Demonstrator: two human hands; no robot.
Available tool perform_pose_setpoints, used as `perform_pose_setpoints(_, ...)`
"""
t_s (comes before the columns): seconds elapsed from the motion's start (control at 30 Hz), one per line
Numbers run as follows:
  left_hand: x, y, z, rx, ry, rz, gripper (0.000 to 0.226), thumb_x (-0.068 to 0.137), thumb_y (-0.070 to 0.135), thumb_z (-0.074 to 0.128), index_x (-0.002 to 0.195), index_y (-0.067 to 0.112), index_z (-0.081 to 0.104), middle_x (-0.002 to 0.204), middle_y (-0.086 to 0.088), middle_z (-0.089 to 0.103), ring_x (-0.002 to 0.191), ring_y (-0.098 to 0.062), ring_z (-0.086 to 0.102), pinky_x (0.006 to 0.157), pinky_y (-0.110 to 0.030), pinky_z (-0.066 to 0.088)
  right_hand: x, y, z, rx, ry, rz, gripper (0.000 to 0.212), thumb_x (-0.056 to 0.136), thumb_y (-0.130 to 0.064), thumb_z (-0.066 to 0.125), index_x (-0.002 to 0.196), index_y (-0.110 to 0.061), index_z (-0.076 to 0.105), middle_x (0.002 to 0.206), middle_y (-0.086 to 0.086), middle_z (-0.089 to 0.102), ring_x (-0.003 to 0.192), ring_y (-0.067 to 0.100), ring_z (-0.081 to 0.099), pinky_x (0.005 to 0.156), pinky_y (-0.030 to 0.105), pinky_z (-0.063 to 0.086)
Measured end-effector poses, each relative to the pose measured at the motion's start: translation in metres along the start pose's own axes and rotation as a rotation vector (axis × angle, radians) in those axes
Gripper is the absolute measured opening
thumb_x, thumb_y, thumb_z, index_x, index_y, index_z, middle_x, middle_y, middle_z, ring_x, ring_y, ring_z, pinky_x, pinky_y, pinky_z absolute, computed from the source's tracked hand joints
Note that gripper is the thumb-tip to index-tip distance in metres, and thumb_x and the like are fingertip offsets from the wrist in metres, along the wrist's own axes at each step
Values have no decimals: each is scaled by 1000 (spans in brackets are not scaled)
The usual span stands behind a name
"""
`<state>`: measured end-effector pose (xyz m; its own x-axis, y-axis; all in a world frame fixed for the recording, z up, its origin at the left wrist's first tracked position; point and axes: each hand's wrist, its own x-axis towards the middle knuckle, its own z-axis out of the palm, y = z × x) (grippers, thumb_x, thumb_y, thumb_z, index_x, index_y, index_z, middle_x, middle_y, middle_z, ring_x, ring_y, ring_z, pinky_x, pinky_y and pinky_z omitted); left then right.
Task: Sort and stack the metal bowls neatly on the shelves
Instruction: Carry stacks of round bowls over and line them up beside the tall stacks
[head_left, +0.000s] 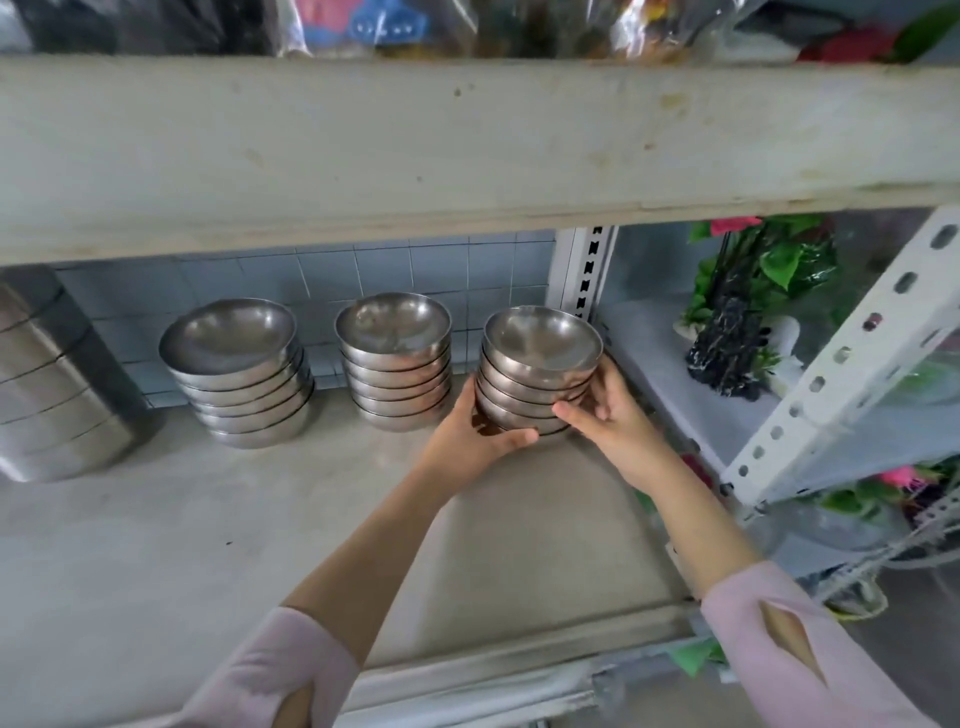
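Three stacks of metal bowls stand in a row at the back of the grey shelf (208, 519). The left stack (236, 371) and the middle stack (396, 358) stand free. Both my hands hold the right stack (540, 364), which leans slightly. My left hand (475, 436) grips its lower left side with the thumb curled under the front. My right hand (613, 415) grips its right side, thumb across the front of the lower bowls. Whether the stack rests on the shelf or is lifted is hidden by my hands.
A tall pile of larger steel containers (47, 379) stands at the far left. The upper shelf board (467, 156) hangs low over the bowls. A white slotted post (584, 270) and a perforated rail (852, 364) bound the right side, with artificial plants (753, 291) beyond.
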<state>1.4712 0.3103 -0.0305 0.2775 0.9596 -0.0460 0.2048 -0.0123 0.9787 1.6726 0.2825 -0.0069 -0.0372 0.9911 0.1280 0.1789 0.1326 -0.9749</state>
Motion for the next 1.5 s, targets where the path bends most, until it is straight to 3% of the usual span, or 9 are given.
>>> perform_pose_setpoints(0.2, 6, 2, 1, 158, 18, -26, 90, 60, 51, 88, 135, 39, 39, 120, 24, 61, 111, 6, 57, 97, -19, 44, 6, 1, -5, -51, -22, 7, 87, 78, -23, 77, 150, -24, 28, 147, -8, 48, 136, 3, 44, 113, 27, 33)
perform_pose_setpoints(0.4, 18, 9, 2, 211, 125, -38, 77, 68, 37, 87, 130, 33, 42, 110, 18, 62, 85, 19, 52, 74, -3, 40, 27, -6, -12, -146, -2, -5, 58, 72, -41, 80, 123, -28, 56, 121, -11, 66, 122, 10, 58, 112, 44, 40)
perform_pose_setpoints(0.6, 28, 12, -2, 110, 94, -49, 98, 71, 23, 87, 149, 17, 29, 133, 3, 60, 114, -3, 59, 81, 2, 43, 40, -9, -10, -182, 12, -22, 34, 80, -31, 77, 109, -36, 61, 108, -18, 69, 110, 7, 62, 108, 41, 43)
perform_pose_setpoints(0.73, 29, 11, 0, 105, 100, -53, 103, 73, 21, 85, 153, 16, 19, 138, 6, 54, 118, -1, 53, 82, 4, 39, 41, -9, -8, -165, -5, -5, 48, 73, -48, 75, 116, -38, 58, 114, -18, 68, 117, 5, 59, 110, 41, 41)
perform_pose_setpoints(0.87, 30, 16, 3, 171, 110, -109, 116, 73, 35, 85, 155, 13, 5, 150, 1, 44, 136, -11, 43, 108, -21, 34, 40, -9, -5, -149, 1, 30, 60, 71, -53, 75, 125, -37, 55, 123, -16, 65, 122, 6, 57, 112, 42, 40)
perform_pose_setpoints(0.97, 17, 27, 7, 299, 169, -153, 99, 75, 39, 82, 148, 7, 22, 141, -4, 49, 133, -21, 46, 92, -18, 33, 24, -9, 5, -124, 150, 59, 70, 75, -47, 78, 138, -35, 49, 138, -13, 57, 127, 10, 53, 111, 41, 41)
perform_pose_setpoints(1.17, -69, 24, -27, 265, 101, -47, 69, 85, 34, 73, 144, 20, 40, 141, 2, 50, 120, -14, 56, 99, -33, 50, -58, -28, 44, -164, 374, 37, 57, 86, -24, 74, 137, -26, 50, 139, -7, 55, 127, 11, 51, 106, 36, 44)
perform_pose_setpoints(1.3, -171, 9, -98, 325, 213, 63, 36, 88, 29, 70, 122, 35, 60, 117, 21, 63, 107, 3, 61, 91, -17, 50, -96, -48, 106, -326, 254, -112, 41, 85, -20, 74, 124, -22, 62, 124, -12, 62, 115, 1, 56, 102, 34, 48)
perform_pose_setpoints(1.5, -331, -16, -228, 564, 540, 19, 37, 87, 21, 70, 122, 30, 62, 110, 16, 60, 97, 5, 56, 78, -2, 41, -134, -113, 267, -548, -45, -443, 33, 84, -23, 74, 115, -16, 68, 120, -4, 66, 115, 16, 59, 104, 31, 42)
